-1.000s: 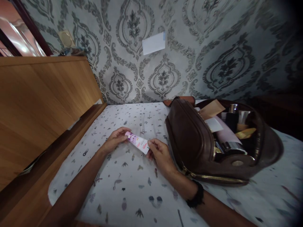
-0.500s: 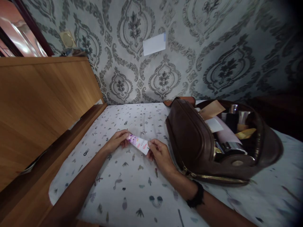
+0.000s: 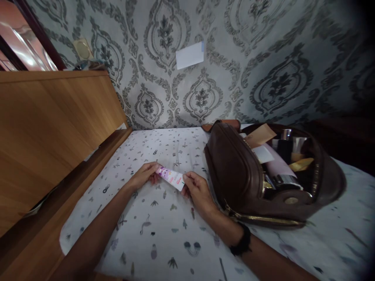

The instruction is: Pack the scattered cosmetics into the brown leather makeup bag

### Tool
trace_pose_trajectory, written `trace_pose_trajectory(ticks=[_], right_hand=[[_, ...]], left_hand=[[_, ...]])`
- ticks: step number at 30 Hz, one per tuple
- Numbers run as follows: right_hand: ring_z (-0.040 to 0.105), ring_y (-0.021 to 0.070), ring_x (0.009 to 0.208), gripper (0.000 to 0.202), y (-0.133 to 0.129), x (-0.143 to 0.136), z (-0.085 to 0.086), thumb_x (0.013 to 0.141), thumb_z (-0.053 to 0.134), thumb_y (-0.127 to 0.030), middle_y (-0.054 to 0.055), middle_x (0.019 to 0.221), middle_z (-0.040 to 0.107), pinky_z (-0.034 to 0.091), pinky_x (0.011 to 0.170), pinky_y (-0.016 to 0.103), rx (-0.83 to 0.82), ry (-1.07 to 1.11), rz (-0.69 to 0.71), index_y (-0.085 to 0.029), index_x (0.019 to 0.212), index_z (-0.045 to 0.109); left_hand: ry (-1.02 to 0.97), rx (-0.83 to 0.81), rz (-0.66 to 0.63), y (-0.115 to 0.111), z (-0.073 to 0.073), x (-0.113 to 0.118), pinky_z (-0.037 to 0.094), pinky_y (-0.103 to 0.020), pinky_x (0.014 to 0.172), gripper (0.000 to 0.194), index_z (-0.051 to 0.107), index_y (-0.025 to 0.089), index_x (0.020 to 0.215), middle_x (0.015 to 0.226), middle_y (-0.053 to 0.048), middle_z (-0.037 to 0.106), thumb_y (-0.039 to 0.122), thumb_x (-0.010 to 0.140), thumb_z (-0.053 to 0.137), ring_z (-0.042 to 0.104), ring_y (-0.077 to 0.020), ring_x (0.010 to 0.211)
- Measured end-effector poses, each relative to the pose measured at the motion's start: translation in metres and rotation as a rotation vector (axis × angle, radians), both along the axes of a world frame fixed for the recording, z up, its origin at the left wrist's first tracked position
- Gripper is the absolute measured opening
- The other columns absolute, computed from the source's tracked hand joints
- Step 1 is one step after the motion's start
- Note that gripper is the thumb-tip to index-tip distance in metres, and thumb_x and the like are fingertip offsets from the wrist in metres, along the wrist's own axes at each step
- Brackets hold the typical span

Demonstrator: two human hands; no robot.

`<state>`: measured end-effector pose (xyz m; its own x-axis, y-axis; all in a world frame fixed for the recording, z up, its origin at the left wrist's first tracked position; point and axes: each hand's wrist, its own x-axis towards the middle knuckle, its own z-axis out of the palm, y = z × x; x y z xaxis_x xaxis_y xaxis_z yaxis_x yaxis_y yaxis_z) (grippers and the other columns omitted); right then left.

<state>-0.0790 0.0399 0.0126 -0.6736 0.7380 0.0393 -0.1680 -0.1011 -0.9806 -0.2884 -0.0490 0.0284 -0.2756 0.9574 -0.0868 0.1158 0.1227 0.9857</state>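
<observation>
Grip, left hand (image 3: 143,176): fingertips pinch left end of pink tube (image 3: 170,177). Tube lies low over patterned sheet (image 3: 164,230), just left of brown bag (image 3: 234,171); whether it touches sheet, hard to tell. Grip, right hand (image 3: 198,189): thumb and fingers closed on tube's white right end, black band on wrist. Bag unzipped, papers and bottles inside. Judgement: steady both ends, keep tube level, avoid squeezing middle.

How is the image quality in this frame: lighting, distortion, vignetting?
Head view: dim, uneven light; right edge and corners fall into dark vignette; wide-angle bending curves the wooden panel and wall; pink tube between left hand and right hand reads sharp; bag interior is shadowed.
</observation>
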Motion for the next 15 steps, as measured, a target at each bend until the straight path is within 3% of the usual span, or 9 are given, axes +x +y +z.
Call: trace_pose_trajectory(ticks=[5, 8, 12, 15], right_hand=[[0.044, 0.0102, 0.04, 0.034, 0.0018, -0.0007, -0.0011, 0.076, 0.063, -0.053, -0.003, 0.044, 0.054, 0.032, 0.041, 0.021, -0.067, 0.008, 0.023, -0.02, 0.072, 0.053], [0.043, 0.0097, 0.039, 0.038, 0.0053, -0.0016, -0.0019, 0.072, 0.067, -0.055, -0.005, 0.042, 0.051, 0.029, 0.039, 0.02, -0.156, 0.034, 0.024, -0.02, 0.076, 0.056], [0.044, 0.0099, 0.038, 0.039, 0.0084, -0.0022, -0.0035, 0.068, 0.071, -0.055, -0.006, 0.042, 0.05, 0.028, 0.038, 0.02, -0.219, 0.063, 0.045, -0.02, 0.076, 0.056], [0.045, 0.0097, 0.039, 0.037, 0.007, -0.0018, -0.0045, 0.071, 0.068, -0.054, -0.005, 0.043, 0.052, 0.03, 0.039, 0.019, -0.177, 0.055, 0.028, -0.019, 0.075, 0.056]], left_hand=[[-0.034, 0.115, 0.007, -0.0028, 0.0034, -0.001, 0.043, -0.021, 0.058, 0.041, 0.067, 0.017, 0.106, 0.078, -0.001, 0.065, 0.049, 0.082, 0.072, 0.058, -0.011, 0.063], [-0.1, 0.201, -0.005, -0.004, 0.0062, 0.0001, 0.046, -0.022, 0.066, 0.04, 0.068, 0.017, 0.104, 0.091, -0.004, 0.066, 0.043, 0.076, 0.08, 0.059, -0.0119, 0.074], [-0.139, 0.23, -0.013, -0.0037, 0.0075, 0.0024, 0.048, -0.022, 0.068, 0.04, 0.07, 0.017, 0.102, 0.093, -0.004, 0.066, 0.04, 0.072, 0.084, 0.06, -0.0136, 0.08], [-0.144, 0.189, 0.036, -0.0022, 0.0055, 0.0026, 0.049, -0.022, 0.064, 0.045, 0.069, 0.017, 0.108, 0.086, -0.003, 0.064, 0.045, 0.074, 0.081, 0.06, -0.0126, 0.073]])
